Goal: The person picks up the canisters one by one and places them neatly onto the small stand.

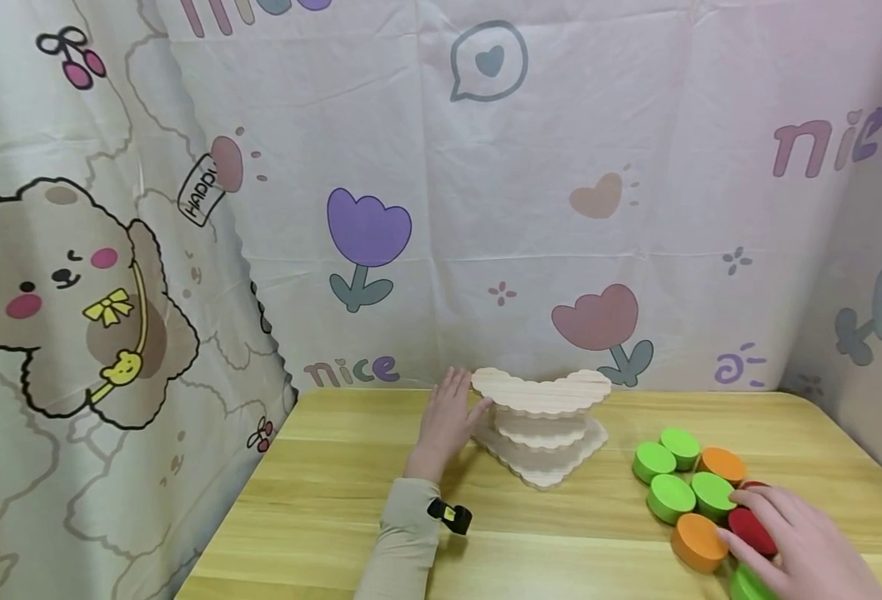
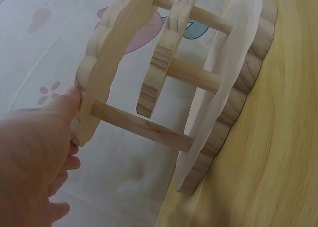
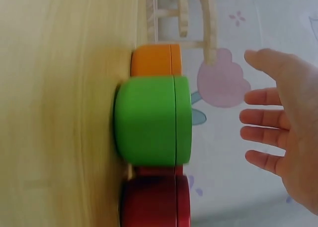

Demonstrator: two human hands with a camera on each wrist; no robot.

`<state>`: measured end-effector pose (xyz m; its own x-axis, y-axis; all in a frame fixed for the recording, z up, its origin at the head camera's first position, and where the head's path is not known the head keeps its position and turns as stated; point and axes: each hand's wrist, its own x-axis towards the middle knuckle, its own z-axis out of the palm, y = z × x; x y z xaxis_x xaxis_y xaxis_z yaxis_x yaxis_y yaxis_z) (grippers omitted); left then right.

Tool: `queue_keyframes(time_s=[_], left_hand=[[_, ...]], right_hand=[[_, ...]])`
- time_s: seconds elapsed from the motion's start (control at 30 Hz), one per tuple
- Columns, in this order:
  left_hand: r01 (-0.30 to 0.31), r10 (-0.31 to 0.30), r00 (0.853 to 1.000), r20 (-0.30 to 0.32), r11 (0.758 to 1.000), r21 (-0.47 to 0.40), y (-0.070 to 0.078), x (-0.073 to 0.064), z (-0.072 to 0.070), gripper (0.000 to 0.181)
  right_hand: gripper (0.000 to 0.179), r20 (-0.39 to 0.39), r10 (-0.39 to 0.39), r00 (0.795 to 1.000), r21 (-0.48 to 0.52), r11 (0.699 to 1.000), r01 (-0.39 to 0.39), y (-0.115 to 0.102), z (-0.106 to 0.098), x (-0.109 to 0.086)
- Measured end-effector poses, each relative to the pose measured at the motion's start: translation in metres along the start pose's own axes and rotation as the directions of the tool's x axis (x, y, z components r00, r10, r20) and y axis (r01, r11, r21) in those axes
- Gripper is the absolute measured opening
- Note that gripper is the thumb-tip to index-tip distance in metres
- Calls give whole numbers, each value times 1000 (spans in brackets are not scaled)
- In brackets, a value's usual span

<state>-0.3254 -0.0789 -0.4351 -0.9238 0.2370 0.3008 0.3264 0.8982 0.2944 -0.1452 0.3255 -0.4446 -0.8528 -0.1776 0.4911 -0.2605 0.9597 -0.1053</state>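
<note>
A pale wooden tiered stand [image 1: 542, 396] with scalloped edges stands near the back of the table. Round pegs [image 2: 141, 127] join its tiers, as the left wrist view shows. My left hand [image 1: 444, 421] is at the stand's left end, fingers fairly straight and thumb touching the edge of the top tier [image 2: 112, 63]. At the right, my right hand [image 1: 809, 542] hovers over a group of round lidded pots, its fingers spread apart and holding nothing. Among them are a green pot [image 3: 149, 120], a red pot [image 3: 154, 202] and an orange pot [image 1: 699, 542].
Several more green pots [image 1: 671, 497] and another orange pot [image 1: 722, 465] stand close together on the wooden table [image 1: 321, 500]. A printed curtain [image 1: 486, 208] hangs right behind the table's back edge. A black strap device [image 1: 450, 516] sits on the left wrist.
</note>
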Motion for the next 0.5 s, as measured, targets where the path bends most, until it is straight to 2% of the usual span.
queue_keyframes(time_s=[0.13,0.33,0.5], left_hand=[[-3,3,1000,-13,1000,0,-1,0,-1,76],[-5,5,1000,-15,1000,-9,-1,-1,-1,76],[-3,2,1000,-13,1000,-19,-1,-1,-2,76]], right_hand=[[52,109,35,993,-54,998,-29,9,-3,-3],[52,207,62,976,-122,992,-37,24,4,-13],[50,320,77,944,-167,986,-24,32,14,-22]])
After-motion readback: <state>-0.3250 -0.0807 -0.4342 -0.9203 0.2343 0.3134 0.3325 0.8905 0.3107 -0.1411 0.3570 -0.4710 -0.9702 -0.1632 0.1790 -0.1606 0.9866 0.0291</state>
